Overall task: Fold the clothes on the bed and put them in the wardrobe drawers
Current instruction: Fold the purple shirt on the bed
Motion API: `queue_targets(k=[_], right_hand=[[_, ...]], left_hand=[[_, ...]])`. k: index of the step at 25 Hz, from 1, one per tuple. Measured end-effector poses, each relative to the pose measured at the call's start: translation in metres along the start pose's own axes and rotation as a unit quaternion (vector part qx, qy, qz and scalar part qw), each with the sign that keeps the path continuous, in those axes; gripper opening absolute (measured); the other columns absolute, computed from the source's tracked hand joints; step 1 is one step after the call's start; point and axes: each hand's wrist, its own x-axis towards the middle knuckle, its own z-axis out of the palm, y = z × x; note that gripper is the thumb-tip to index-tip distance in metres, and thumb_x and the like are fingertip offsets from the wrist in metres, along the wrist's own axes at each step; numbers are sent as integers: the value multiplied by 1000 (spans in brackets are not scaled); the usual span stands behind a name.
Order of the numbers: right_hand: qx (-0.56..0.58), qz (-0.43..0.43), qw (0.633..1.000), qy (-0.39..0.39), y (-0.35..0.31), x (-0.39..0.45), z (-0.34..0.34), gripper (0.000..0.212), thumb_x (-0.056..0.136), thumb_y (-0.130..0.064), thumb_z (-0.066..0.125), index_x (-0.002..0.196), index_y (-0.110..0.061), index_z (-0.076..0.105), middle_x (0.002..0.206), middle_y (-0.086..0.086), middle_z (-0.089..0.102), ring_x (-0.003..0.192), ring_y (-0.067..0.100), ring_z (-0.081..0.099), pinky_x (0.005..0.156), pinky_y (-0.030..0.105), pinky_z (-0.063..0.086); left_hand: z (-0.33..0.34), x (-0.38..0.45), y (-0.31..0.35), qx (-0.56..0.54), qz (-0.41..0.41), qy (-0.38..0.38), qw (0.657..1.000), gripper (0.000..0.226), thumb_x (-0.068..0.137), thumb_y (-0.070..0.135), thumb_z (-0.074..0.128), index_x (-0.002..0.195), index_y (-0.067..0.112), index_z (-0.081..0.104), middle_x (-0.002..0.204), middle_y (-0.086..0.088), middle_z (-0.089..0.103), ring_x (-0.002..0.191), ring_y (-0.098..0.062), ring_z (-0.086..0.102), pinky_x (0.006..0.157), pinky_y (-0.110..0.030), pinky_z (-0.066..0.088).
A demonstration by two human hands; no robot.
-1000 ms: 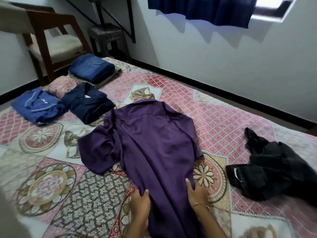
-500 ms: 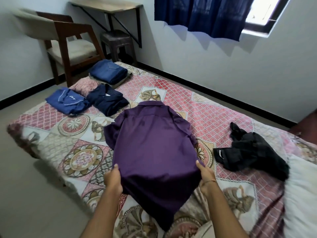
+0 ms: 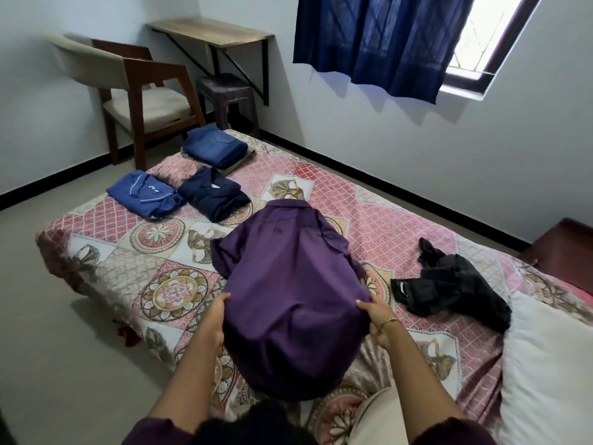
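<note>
A purple shirt (image 3: 288, 284) lies back-up across the middle of the bed (image 3: 401, 229), its lower half lifted off the quilt. My left hand (image 3: 215, 317) grips its left edge and my right hand (image 3: 376, 319) grips its right edge. Folded clothes sit at the bed's far left corner: a blue polo (image 3: 144, 194), a navy shirt (image 3: 213, 195), a pink piece (image 3: 173, 168) and folded jeans (image 3: 215, 146). A crumpled black garment (image 3: 449, 287) lies unfolded to the right.
A white pillow (image 3: 545, 364) lies at the bed's right end. Beyond the far corner stand a wooden chair (image 3: 138, 91), a dark stool (image 3: 226, 91) and a wall-mounted desk (image 3: 208, 32). Bare floor (image 3: 64, 348) runs along the bed's left side. No wardrobe is visible.
My hands went from pressing flat on the shirt's hem to gripping its two sides and raising the lower half. The view has pulled back and up from the bed.
</note>
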Motion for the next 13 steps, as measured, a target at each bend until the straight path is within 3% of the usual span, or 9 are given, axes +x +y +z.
queue_targets(k=[2, 4, 5, 7, 9, 11, 13], right_hand=[[-31, -27, 995, 89, 8, 9, -18, 26, 90, 1, 51, 115, -4, 57, 110, 12, 60, 91, 22, 54, 71, 28, 48], [-81, -32, 987, 133, 19, 14, -31, 11, 87, -3, 57, 97, -7, 61, 118, 21, 60, 92, 23, 52, 77, 34, 45], [-110, -31, 985, 133, 24, 11, -34, 11, 85, -4, 61, 95, -6, 61, 119, 24, 59, 91, 23, 52, 81, 36, 45], [-187, -20, 976, 106, 30, -5, -36, 31, 81, -4, 67, 109, 3, 57, 119, 24, 59, 92, 24, 53, 84, 36, 44], [-337, 38, 939, 60, 38, -16, -38, 46, 79, -12, 71, 119, 4, 53, 120, 19, 58, 98, 27, 55, 80, 31, 44], [-505, 93, 858, 34, 48, -26, -42, 54, 79, -23, 71, 123, 2, 51, 125, 15, 56, 110, 29, 55, 81, 28, 43], [-561, 108, 820, 34, 59, -31, -47, 54, 81, -29, 69, 122, 1, 53, 126, 16, 57, 113, 28, 55, 84, 27, 44]], left_hand=[[-19, 1, -8, 109, 97, 147, 978, 37, 84, 31, 58, 107, 2, 64, 110, -17, 62, 102, -33, 55, 88, -39, 47], [-30, -5, -11, 155, 167, 179, 957, 34, 85, 22, 58, 110, -2, 60, 114, -21, 59, 105, -36, 52, 89, -42, 43], [-34, -6, -13, 166, 201, 156, 953, 32, 87, 18, 57, 111, -3, 57, 115, -22, 57, 105, -36, 52, 89, -42, 42], [-34, -11, -15, 213, 236, 97, 943, 28, 89, 12, 54, 112, -2, 48, 116, -21, 56, 104, -36, 52, 85, -40, 38], [-30, -15, -21, 271, 233, 53, 932, 26, 88, 9, 56, 109, 1, 43, 117, -20, 55, 103, -35, 53, 81, -37, 37], [-29, -15, -33, 285, 187, 17, 940, 31, 85, 8, 61, 112, -1, 49, 117, -19, 57, 101, -33, 55, 80, -35, 40], [-30, -16, -44, 241, 75, -52, 966, 33, 83, 6, 65, 112, -6, 57, 107, -17, 64, 90, -29, 60, 75, -32, 46]])
